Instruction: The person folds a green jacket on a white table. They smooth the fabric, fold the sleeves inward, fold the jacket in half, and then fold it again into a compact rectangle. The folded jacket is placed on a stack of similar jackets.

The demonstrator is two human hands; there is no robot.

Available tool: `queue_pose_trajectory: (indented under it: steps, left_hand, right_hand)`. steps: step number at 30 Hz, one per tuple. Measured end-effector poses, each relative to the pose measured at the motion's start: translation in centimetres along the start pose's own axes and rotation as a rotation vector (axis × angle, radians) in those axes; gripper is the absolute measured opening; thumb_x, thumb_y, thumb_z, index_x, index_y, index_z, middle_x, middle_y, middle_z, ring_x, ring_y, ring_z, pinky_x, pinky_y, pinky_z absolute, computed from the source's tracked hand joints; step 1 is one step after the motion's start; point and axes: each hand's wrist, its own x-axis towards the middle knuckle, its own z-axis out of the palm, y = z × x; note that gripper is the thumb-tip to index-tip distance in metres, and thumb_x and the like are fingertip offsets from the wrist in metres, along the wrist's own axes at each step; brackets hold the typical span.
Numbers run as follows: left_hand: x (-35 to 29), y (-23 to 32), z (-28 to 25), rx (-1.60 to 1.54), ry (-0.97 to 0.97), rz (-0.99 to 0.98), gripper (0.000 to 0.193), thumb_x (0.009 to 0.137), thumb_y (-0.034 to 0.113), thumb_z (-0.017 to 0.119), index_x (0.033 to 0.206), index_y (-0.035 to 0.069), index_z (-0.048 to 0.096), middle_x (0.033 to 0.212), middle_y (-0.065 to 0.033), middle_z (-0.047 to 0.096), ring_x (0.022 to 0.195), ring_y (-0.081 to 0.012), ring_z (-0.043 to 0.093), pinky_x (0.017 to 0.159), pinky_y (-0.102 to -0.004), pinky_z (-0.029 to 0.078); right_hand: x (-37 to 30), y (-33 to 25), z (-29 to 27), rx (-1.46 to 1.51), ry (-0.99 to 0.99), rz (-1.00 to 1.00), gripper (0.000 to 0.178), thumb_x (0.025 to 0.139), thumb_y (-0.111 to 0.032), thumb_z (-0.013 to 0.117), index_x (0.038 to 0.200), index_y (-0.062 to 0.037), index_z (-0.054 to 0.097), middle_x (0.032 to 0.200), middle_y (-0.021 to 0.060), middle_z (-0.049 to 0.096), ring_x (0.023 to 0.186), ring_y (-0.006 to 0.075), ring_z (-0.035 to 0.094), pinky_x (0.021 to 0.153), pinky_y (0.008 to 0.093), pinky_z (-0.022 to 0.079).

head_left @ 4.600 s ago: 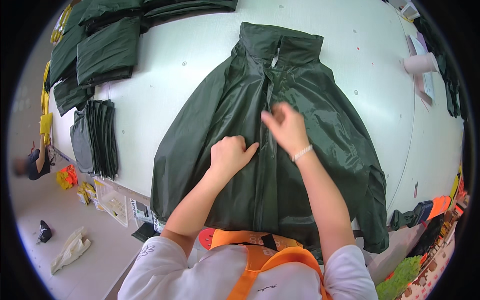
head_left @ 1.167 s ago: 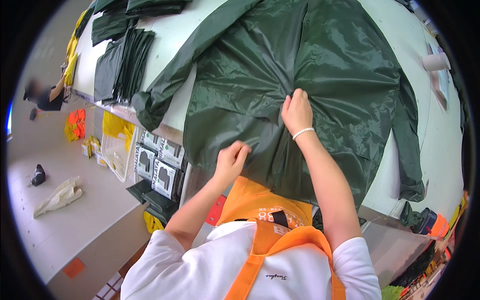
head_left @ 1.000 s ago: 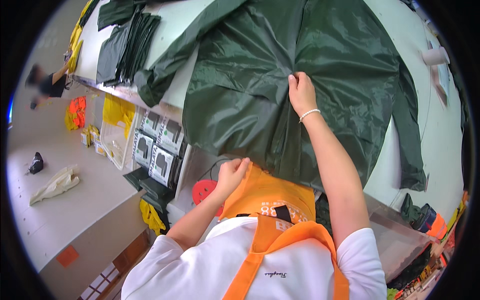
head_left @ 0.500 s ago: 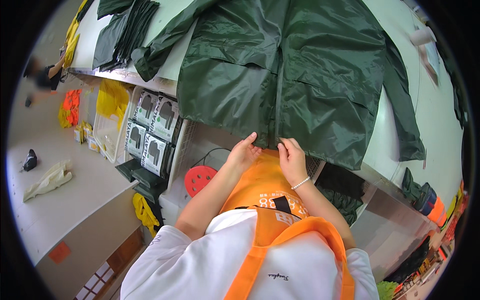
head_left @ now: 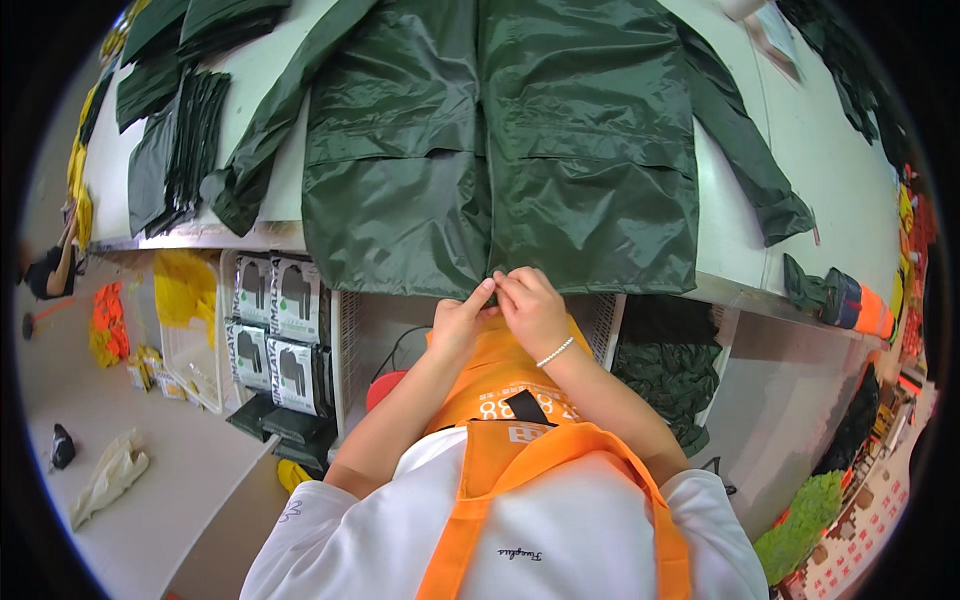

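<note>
Reaching in from seven o'clock with the left arm (head_left: 395,420) and from between four and five with the right arm (head_left: 620,405), both bent. Pinching near the centre with the left hand (head_left: 462,322), its thumb (head_left: 484,292) toward one o'clock; pinching just beside it with the right hand (head_left: 535,312), its fingers (head_left: 514,284) curled toward ten.

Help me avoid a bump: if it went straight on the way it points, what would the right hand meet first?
Probably the green jacket, at its lower front edge: the right hand seems to touch it there. The left hand is close beside; depth is unclear.
</note>
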Motion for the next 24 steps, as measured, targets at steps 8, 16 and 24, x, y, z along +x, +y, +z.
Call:
queue_pose_trajectory:
  steps: [8,16,24]
  left_hand:
    - [1.1,-0.7,0.3,-0.087,0.039,-0.058,0.02,0.089,0.01,0.064,0.096,-0.008,0.062,0.098,-0.0118,0.065,0.086,-0.0193,0.063,0.071,-0.0318,0.051]
    - [2.6,-2.4,-2.1,0.376,0.408,0.014,0.029,0.086,0.025,0.067,0.08,-0.003,0.066,0.076,-0.0075,0.065,0.065,-0.014,0.062,0.057,-0.0256,0.049]
    - [1.7,4.0,15.4,1.488,-0.159,0.117,0.049,0.086,0.044,0.06,0.067,-0.001,0.065,0.062,-0.0118,0.063,0.054,-0.0217,0.061,0.055,-0.0325,0.048]
  right_hand:
    - [-0.2,1.9,-2.0,0.406,-0.257,0.173,0.031,0.079,-0.002,0.062,0.11,-0.0031,0.063,0.098,0.0109,0.056,0.084,0.0255,0.057,0.07,0.0314,0.048]
    - [10.3,16.2,-15.6,0.155,0.309,0.165,0.011,0.087,-0.004,0.058,0.094,-0.0016,0.066,0.093,0.0106,0.065,0.083,0.0221,0.063,0.073,0.0299,0.05]
    - [15.1,29.2,-19.4,0.057,0.135,0.571,0.015,0.078,-0.018,0.07,0.081,-0.003,0.067,0.073,0.0118,0.063,0.068,0.0272,0.062,0.063,0.0352,0.048]
